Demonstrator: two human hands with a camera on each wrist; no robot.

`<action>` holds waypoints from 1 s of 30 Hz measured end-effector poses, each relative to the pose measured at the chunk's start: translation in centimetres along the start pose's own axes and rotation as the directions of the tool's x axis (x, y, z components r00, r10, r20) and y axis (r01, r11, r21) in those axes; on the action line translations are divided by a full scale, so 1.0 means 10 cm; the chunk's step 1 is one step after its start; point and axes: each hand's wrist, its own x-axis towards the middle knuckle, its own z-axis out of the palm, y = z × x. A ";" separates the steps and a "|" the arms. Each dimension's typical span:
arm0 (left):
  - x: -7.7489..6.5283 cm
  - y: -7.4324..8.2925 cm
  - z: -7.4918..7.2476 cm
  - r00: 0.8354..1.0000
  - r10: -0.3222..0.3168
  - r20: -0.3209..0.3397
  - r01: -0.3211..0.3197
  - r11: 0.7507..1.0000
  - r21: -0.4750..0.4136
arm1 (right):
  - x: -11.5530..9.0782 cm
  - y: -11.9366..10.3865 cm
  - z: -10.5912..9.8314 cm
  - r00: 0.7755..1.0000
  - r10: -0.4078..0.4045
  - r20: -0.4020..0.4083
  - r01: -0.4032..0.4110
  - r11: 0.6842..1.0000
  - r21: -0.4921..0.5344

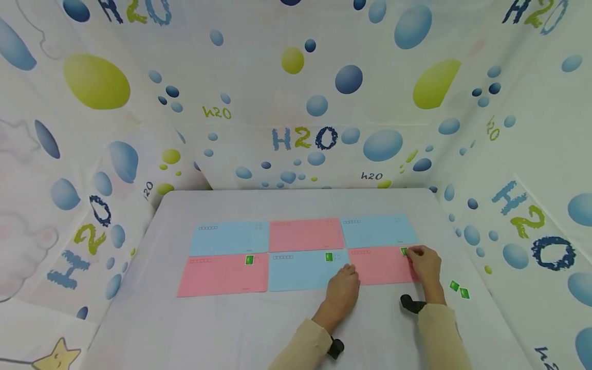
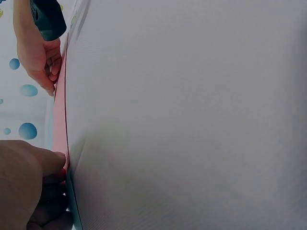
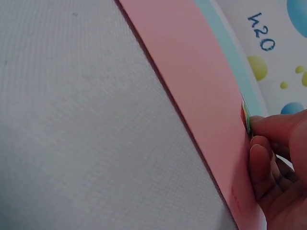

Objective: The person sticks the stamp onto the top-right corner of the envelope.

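In the head view, my right hand (image 1: 426,262) pinches a small green stamp (image 1: 404,251) at the upper right corner of the front-right pink envelope (image 1: 381,267). The right wrist view shows that stamp (image 3: 246,118) slightly tilted, its edge between thumb and finger. My left hand (image 1: 343,292) rests where this pink envelope meets the front-middle blue envelope (image 1: 296,275), its fingertips pressing on the paper. One green stamp (image 1: 329,257) lies on the blue envelope, and another stamp (image 1: 250,260) lies on the front-left pink envelope (image 1: 217,275).
Behind lies a second row: a blue envelope (image 1: 231,239), a pink envelope (image 1: 305,235) and another blue envelope (image 1: 376,231). Two loose green stamps (image 1: 464,293) lie on the white tablecloth (image 1: 222,329), right of my right wrist. Patterned curtains (image 1: 250,67) surround the table.
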 end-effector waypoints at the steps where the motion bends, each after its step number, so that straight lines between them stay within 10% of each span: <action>1: 0.01 0.00 0.00 1.000 0.007 -0.004 -0.007 1.000 0.005 | 0.00 0.01 0.00 1.000 0.004 -0.004 -0.004 1.000 0.003; 19: 0.26 -0.14 -0.01 0.988 0.071 -0.137 -0.069 0.997 0.022 | -0.08 0.03 -0.03 0.998 0.061 -0.010 -0.060 0.995 0.082; 30: 0.60 -0.25 -0.05 0.998 -0.033 0.052 0.031 0.998 0.047 | -0.15 0.11 -0.24 0.991 0.092 -0.093 -0.086 0.994 0.069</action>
